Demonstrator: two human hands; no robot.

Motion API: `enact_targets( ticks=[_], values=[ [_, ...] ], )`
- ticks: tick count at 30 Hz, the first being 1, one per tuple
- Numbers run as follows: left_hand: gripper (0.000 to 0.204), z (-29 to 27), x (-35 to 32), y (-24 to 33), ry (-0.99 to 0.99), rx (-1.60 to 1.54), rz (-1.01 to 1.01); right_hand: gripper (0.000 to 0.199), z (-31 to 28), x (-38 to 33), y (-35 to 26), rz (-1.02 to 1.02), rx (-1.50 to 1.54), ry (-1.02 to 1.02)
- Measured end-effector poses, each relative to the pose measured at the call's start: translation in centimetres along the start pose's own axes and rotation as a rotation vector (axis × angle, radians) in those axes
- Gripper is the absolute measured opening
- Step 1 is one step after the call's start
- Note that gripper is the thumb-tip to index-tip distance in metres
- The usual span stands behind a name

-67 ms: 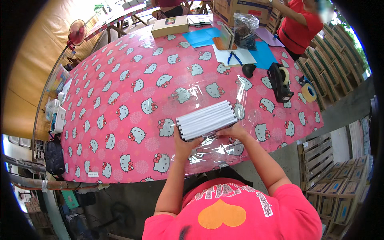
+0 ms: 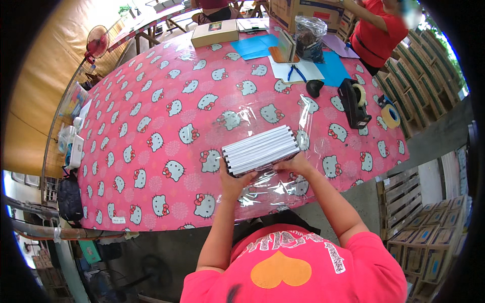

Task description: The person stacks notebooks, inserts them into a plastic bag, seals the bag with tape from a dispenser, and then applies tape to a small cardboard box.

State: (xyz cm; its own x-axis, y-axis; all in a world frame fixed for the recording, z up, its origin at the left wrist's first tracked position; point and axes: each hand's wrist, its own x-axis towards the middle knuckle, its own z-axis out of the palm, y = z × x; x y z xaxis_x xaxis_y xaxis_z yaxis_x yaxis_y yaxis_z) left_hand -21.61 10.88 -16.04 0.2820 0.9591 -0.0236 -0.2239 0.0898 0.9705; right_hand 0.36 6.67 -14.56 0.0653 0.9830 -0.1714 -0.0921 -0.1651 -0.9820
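Observation:
Between my two hands is a stack of white-edged flat pieces [image 2: 261, 149], with small dark tips along its short ends; the frames do not show their exact kind. My left hand [image 2: 233, 181] closes round its left near corner, thumb along the near side. At the right near corner my right hand [image 2: 294, 165] grips the same stack, its fingers partly hidden. Beneath and around the stack spreads a shiny clear plastic sheet [image 2: 268, 194], lying on the pink patterned tabletop [image 2: 151, 169].
Toward the far right stand a black tape dispenser [image 2: 353, 108], a tape roll [image 2: 390, 116], blue-handled pliers [image 2: 296, 73] and a dark-filled plastic bag [image 2: 309, 40]. A cardboard box [image 2: 215, 34] sits at the far edge. Another person [image 2: 379, 33] works beside a large carton [image 2: 316, 15].
The stack's white edges look slightly more spread and separated than before. Both hands keep nearly the same place on it.

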Motion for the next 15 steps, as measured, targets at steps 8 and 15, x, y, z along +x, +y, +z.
enact_targets(
  ticks=[8,15],
  values=[
    [0.053,2.6,-2.0,10.5,-0.178,0.594,0.732,0.043,-5.8,-3.6,-0.5,-0.081,-0.157,-0.334],
    [0.041,4.1,-4.8,11.2,-0.284,0.969,0.944,0.068,-3.7,-5.4,-8.1,0.281,0.632,-0.253]
  ],
)
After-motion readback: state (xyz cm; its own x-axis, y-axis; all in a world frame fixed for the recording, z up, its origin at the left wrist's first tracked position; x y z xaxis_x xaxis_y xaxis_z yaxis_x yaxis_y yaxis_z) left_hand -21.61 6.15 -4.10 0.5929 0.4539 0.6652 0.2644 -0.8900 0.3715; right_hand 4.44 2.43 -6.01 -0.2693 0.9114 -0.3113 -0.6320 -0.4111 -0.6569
